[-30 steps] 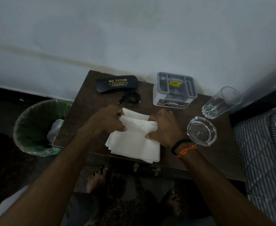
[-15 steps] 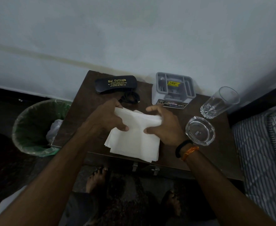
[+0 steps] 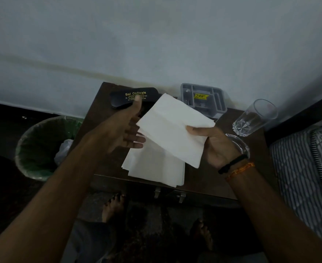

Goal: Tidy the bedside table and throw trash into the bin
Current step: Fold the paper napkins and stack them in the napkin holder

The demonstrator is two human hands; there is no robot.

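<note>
A white paper napkin (image 3: 172,128) is lifted above the dark wooden bedside table (image 3: 209,175). My right hand (image 3: 215,145) pinches its right edge. My left hand (image 3: 126,128) is at its left edge, fingers spread, palm turned toward the napkin; whether it grips the napkin is unclear. Under the raised napkin a stack of white napkins (image 3: 156,168) lies at the table's front edge. A green-lined bin (image 3: 42,147) with a crumpled plastic bag inside stands on the floor left of the table.
A black spectacle case (image 3: 131,96) lies at the back left. A grey organiser tray (image 3: 203,98) stands at the back, a clear glass (image 3: 255,118) on its side at the right, a glass ashtray (image 3: 240,143) behind my right wrist. A striped mattress (image 3: 306,171) borders the right.
Both hands have lifted the top napkin off the stack and raised it above the table. My left hand has opened its fingers.
</note>
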